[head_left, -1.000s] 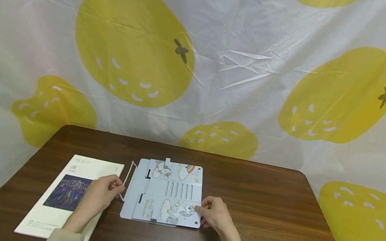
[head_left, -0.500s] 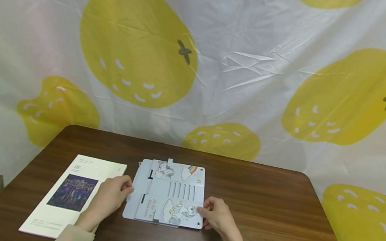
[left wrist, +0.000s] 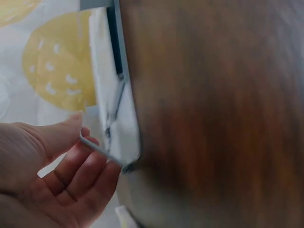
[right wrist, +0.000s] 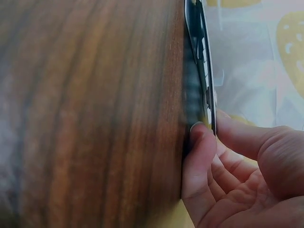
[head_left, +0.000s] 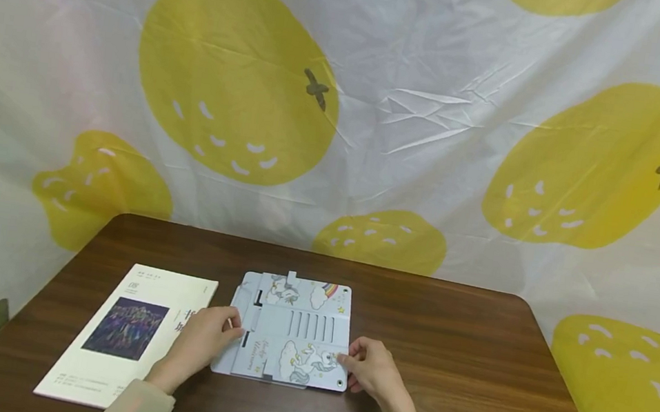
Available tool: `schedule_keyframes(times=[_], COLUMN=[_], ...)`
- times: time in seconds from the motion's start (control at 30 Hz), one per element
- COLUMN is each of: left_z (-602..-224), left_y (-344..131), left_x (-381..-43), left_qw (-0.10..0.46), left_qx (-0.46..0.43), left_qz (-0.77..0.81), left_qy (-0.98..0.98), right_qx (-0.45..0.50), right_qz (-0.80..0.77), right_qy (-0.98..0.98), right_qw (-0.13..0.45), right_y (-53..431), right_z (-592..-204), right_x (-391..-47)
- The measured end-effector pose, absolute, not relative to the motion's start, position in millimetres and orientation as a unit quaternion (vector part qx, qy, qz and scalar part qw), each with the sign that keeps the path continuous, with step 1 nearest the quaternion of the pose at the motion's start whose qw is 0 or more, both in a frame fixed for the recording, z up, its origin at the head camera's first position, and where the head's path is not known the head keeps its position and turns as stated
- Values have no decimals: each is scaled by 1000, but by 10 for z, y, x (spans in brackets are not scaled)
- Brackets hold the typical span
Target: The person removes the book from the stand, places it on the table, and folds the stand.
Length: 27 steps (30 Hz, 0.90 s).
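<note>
A white folding book stand (head_left: 301, 348) with unicorn, cloud and rainbow prints and a row of slots lies flat on the table in the head view. My left hand (head_left: 203, 335) is over its left edge. In the left wrist view, its thumb and fingers pinch a thin wire bracket (left wrist: 101, 152) that is hinged to the stand and angled up from it. At the stand's near right corner, my right hand (head_left: 375, 375) pinches the edge, thumb on top and fingertip underneath, as the right wrist view shows.
A white book (head_left: 71, 367) with a dark picture on its cover lies left of the stand, partly behind my left forearm. Brown wooden table (head_left: 459, 362) extends to the right. A curtain (head_left: 412, 154) with yellow fruit prints hangs behind the table's far edge.
My left hand has moved right, swinging the wire bracket from beyond the stand's left side up and over its edge. The right hand keeps its grip on the corner.
</note>
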State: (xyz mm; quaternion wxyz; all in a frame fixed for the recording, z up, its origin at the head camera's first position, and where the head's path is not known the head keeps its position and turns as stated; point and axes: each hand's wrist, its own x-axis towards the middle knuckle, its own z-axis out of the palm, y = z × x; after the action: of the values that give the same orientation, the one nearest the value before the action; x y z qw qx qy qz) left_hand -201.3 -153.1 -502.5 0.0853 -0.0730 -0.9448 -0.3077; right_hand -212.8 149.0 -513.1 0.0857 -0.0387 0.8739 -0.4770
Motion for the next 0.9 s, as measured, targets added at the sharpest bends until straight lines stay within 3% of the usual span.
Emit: schedule_keyframes(times=[0.5,0.9], left_z=[-5142,-4991], left_y=[-1469,-1502], left_x=[-2062,-2010], left_qw=[64,31], left_qx=[-81,-114], left_qz=[-297,-289], left_qy=[-949,-950], right_qx=[-39,-28], right_qz=[-497,-490], right_qy=[862,865], right_qw=[97,105], right_y=[1490,1525], right_z=[-5149,-5126], right_x=[-2141,-2158])
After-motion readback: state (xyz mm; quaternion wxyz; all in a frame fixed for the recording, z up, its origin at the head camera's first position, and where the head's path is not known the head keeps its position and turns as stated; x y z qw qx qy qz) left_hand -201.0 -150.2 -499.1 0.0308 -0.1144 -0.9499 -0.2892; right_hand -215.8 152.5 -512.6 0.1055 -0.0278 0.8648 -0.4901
